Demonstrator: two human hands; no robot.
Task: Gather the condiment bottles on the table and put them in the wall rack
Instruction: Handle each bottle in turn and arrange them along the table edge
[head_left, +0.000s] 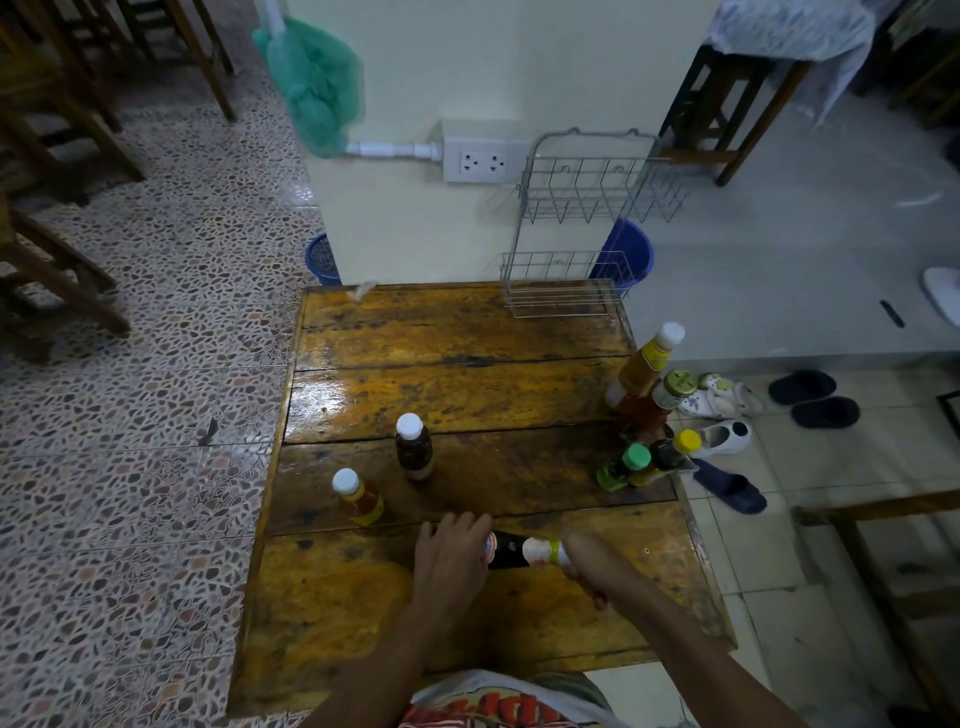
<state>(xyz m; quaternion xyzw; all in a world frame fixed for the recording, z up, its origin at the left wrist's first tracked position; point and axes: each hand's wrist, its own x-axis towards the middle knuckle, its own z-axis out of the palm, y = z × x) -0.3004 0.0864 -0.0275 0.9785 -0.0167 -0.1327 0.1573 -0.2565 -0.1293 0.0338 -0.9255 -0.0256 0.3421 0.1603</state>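
Observation:
A dark bottle (511, 550) with a pale label lies on its side near the front of the wooden table (457, 322). My left hand (452, 551) grips its base end and my right hand (589, 564) grips its neck end. Upright at the left stand a white-capped orange sauce bottle (359, 498) and a white-capped dark bottle (413, 448). At the right edge cluster a tall orange bottle (644, 364), a gold-lidded red bottle (657, 402), a green-capped bottle (626, 466) and a yellow-capped dark bottle (672, 452). The two-tier wire wall rack (582, 228) hangs empty on the wall behind the table.
A wall socket (483, 163) sits left of the rack. Blue baskets (631, 254) stand on the floor behind the table. Shoes and slippers (727, 488) lie on the floor at the right. Wooden stools (62, 124) stand at the far left.

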